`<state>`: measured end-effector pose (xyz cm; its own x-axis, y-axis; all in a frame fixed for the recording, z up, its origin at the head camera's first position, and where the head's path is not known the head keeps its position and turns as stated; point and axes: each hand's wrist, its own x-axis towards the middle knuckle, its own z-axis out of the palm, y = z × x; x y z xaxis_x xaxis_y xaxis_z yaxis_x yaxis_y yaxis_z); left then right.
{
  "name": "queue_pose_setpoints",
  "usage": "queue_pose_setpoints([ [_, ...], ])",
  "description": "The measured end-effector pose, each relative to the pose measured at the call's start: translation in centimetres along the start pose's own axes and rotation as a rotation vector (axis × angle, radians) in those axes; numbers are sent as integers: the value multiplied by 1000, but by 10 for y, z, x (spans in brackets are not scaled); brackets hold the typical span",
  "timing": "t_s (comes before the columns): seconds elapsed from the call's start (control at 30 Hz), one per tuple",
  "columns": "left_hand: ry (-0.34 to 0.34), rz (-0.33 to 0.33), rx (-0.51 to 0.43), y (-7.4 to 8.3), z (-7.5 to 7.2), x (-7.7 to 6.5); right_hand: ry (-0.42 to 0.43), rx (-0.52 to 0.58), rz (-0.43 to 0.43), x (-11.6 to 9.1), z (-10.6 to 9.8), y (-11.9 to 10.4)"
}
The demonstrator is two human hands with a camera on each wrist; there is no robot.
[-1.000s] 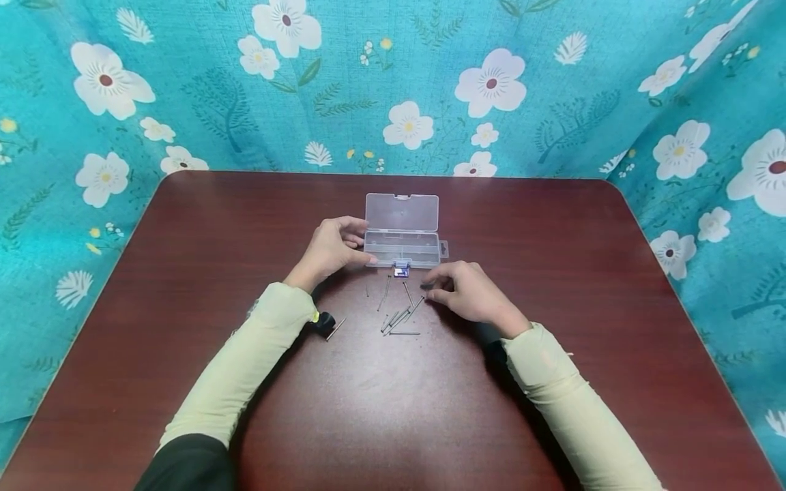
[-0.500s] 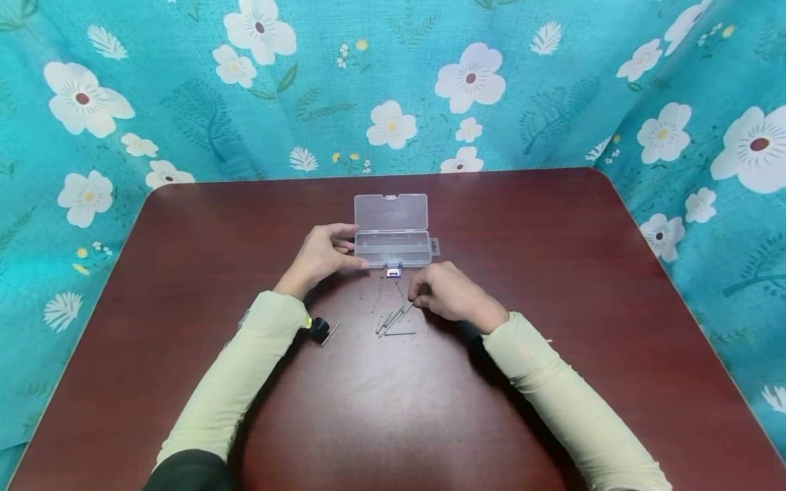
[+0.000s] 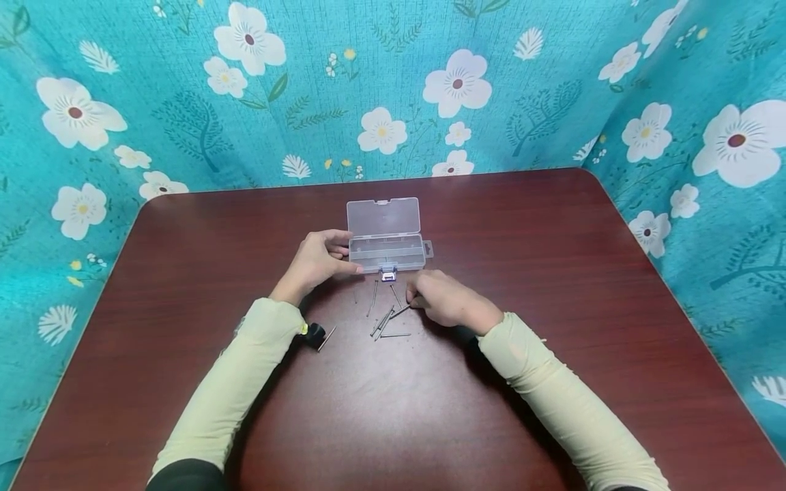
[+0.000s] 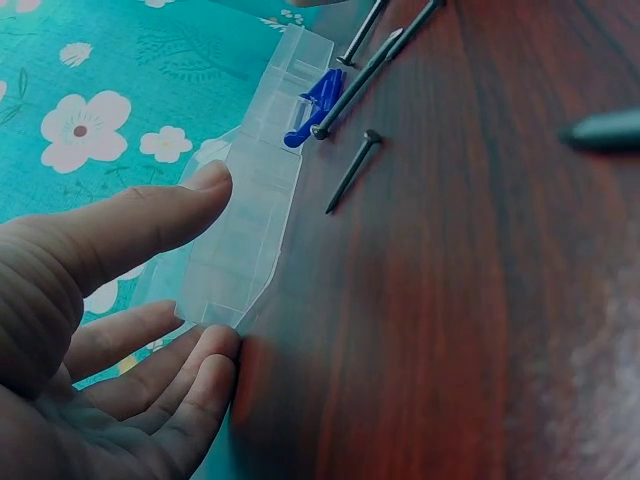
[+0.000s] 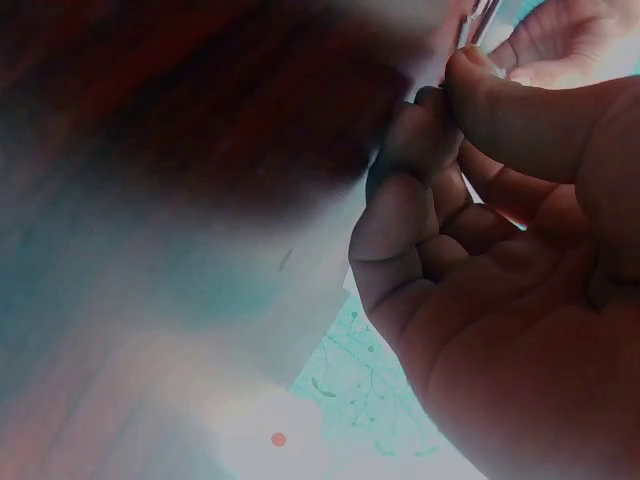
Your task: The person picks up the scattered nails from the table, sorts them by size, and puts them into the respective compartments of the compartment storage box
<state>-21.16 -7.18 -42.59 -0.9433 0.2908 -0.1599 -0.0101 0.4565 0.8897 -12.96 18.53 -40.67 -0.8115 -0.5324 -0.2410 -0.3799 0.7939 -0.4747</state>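
A clear plastic box (image 3: 387,253) with its lid raised stands on the table, a blue latch (image 3: 388,275) at its front. My left hand (image 3: 312,259) holds the box's left end; in the left wrist view the thumb (image 4: 150,225) lies along the front wall and the fingers touch the end. In front of the box lie several loose nails (image 3: 382,323). At their right, my right hand (image 3: 447,300) pinches one nail (image 3: 400,311) by its end between thumb and forefinger. The right wrist view shows those fingertips together, with most of the nail hidden.
Another nail (image 3: 327,339) lies apart, beside the black device (image 3: 315,334) at my left wrist. A small hanging tab (image 3: 428,249) sticks out from the box's right side. Behind the dark red table (image 3: 491,232) hangs a floral curtain (image 3: 344,88).
My right hand has come down to the nails and closed its fingertips on one, which has turned a little. The left hand stays at the box. The head view has shifted slightly.
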Motion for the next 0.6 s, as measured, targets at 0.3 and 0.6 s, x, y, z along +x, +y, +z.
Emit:
queue_pose_setpoints([
  [0.3, -6, 16, 1, -5, 0, -1, 67, 72, 1, -5, -8, 2],
  [0.6, -16, 39, 16, -5, -1, 0, 191, 88, 34, -2, -21, 5],
])
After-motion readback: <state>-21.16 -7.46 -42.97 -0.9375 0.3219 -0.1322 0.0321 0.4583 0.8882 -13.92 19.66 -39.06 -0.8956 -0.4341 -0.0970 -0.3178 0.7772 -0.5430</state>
